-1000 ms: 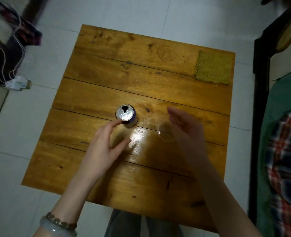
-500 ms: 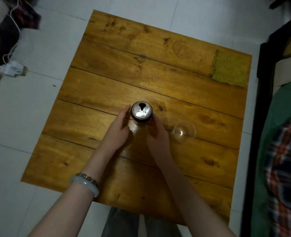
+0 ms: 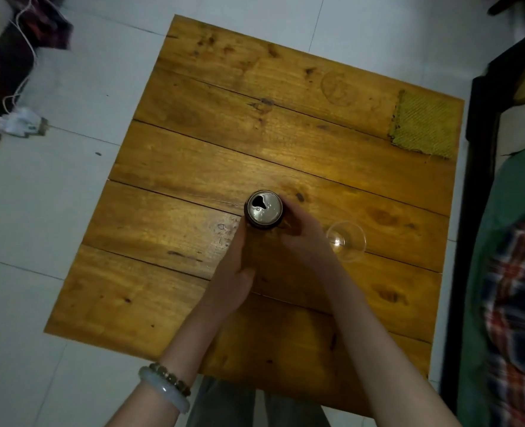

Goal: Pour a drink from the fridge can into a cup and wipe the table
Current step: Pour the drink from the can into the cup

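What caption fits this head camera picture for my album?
The right hand grips the opened can, left hand touches it, clear cup waiting beside on the wooden table.

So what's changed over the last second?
The right hand moved left from above the cup and now grips the can; the left hand closed in and touches its other side. Can, cup and cloth stayed put on the table.
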`<state>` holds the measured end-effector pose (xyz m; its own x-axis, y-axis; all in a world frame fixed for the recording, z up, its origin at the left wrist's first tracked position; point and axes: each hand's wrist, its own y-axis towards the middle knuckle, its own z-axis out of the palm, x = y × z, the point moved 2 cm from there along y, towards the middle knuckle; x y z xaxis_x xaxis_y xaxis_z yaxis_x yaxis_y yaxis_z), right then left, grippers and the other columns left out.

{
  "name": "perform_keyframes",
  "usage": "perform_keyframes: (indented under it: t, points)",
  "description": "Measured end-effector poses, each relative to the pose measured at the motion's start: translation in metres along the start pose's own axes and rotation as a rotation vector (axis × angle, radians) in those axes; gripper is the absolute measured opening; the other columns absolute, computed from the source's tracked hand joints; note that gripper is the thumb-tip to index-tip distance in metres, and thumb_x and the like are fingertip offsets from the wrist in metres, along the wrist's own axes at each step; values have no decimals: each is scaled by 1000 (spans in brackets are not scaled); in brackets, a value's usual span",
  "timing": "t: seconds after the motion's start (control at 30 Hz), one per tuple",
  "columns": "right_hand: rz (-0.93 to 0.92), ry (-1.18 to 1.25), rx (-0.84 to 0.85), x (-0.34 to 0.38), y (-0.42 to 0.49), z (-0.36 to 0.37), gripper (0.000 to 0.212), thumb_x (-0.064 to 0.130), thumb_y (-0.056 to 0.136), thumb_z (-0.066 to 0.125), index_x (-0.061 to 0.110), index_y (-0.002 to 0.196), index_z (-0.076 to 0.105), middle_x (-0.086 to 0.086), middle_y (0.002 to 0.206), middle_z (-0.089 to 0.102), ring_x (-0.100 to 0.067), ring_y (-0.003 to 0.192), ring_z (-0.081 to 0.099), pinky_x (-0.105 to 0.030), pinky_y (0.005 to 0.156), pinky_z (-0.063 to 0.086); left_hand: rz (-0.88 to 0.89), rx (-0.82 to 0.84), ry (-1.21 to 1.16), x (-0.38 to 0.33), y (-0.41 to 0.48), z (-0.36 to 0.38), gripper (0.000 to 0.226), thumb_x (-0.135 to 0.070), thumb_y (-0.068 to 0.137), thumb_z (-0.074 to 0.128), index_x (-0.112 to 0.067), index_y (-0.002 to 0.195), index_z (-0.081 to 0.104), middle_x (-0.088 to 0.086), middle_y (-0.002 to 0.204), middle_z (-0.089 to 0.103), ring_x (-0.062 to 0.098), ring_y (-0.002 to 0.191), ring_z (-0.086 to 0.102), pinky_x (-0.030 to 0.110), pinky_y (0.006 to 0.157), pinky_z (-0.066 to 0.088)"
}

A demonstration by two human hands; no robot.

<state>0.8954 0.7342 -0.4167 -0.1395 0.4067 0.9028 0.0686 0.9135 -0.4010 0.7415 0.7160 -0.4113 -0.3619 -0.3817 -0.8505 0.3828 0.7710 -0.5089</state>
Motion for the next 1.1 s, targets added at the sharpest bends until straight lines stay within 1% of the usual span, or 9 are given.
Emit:
perform_keyframes:
  t: [0.13, 0.27, 0.37, 0.6, 0.67, 0.8, 0.9, 1.0, 1.1]
  points:
    - [-65, -107, -19, -2, 2, 3, 76, 1, 70, 77, 7, 137, 42, 0, 133, 52, -7, 121, 50, -11, 96, 40, 17, -25, -30, 6, -8, 4, 88, -3, 70, 43, -27, 149, 13, -13, 155, 17, -1, 141, 13, 36, 118, 17]
    - [-99, -142, -83, -5, 2, 15, 85, 8, 64, 84, 11, 136, 40, 7, 131, 49, -3, 121, 45, -5, 94, 37, -5, -77, -33, 9, -10, 3, 82, 4, 78, 48, -30, 147, 19, -12, 153, 23, 1, 141, 18, 38, 117, 22]
    - [-106, -123, -144, -9, 4, 24, 86, 14, 60, 87, 13, 133, 42, 2, 131, 53, -8, 121, 49, -17, 98, 42, -2, -85, -10, 11, -6, 0, 82, 6, 80, 48, -28, 148, 19, -12, 153, 23, 1, 140, 20, 39, 116, 24]
    - [-145, -202, -249, 0, 6, 28, 59, 17, 65, 82, 21, 114, 51, 18, 104, 56, 4, 96, 53, -4, 80, 40, 63, -85, 60, 7, 2, -8, 79, 4, 82, 49, -33, 146, 20, -9, 151, 30, 3, 138, 26, 41, 114, 29]
    - [-149, -217, -260, 3, 4, 29, 58, 18, 65, 82, 20, 115, 52, 16, 104, 57, 4, 96, 54, -4, 78, 40, 103, -86, 104, 5, -1, -11, 80, 8, 82, 49, -30, 145, 19, -10, 150, 29, 0, 138, 26, 35, 114, 27]
    - [-157, -166, -329, 16, -6, 28, 60, 22, 63, 84, 23, 114, 52, 22, 104, 57, 4, 99, 56, -12, 83, 45, 303, -96, 255, -18, -15, -17, 86, 15, 76, 49, -30, 142, 16, -23, 142, 25, -19, 131, 18, 6, 107, 18]
    - [-180, -121, -378, 39, -19, 22, 65, 24, 61, 86, 26, 116, 51, 23, 107, 56, 1, 105, 56, -24, 89, 48, 426, -103, 333, -35, -24, -24, 85, 13, 74, 50, -20, 147, 19, -18, 147, 25, -7, 137, 19, 9, 109, 17]
    - [-192, -78, -431, 67, -38, 10, 67, 26, 60, 87, 32, 115, 49, 18, 111, 60, 2, 106, 56, -25, 90, 48, 479, -125, 382, -55, -35, -25, 83, 6, 76, 52, -16, 149, 18, -3, 154, 22, 5, 142, 16, 21, 115, 16]
    - [-233, -56, -494, 89, -63, -9, 68, 23, 61, 87, 33, 115, 48, 22, 110, 58, 5, 107, 54, -18, 90, 46, 543, -94, 338, -84, -47, -12, 78, 0, 78, 52, -15, 147, 20, 2, 155, 21, 7, 143, 14, 22, 116, 14]
